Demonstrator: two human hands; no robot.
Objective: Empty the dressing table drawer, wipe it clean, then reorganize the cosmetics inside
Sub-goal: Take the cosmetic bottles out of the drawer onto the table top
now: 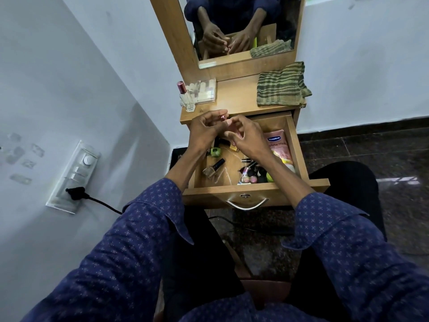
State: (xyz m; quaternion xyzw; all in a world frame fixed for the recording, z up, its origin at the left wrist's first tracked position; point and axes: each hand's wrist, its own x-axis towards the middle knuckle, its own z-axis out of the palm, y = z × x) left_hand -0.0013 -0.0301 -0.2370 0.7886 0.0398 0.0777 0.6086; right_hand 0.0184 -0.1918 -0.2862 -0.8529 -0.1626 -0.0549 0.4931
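Drawer (294, 145) open, cosmetics inside incl. Vaseline tube (278, 145); L hand (204, 131) grip pinching pink-capped item (223, 117) w/ R hand (246, 135) above drawer; striped cloth (281, 84) on tabletop (234, 94).

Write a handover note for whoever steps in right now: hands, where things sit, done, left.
Left hand and right hand both pinch a small pink-capped bottle above the open drawer.
On the tabletop: perfume bottle, clear case, striped cloth.
In the drawer: Vaseline tube, nail polish, green bottle, and a cluster of small cosmetics.
Done: emptying begun.
Left: clear the drawer, wipe it with the cloth, reorganize the cosmetics.
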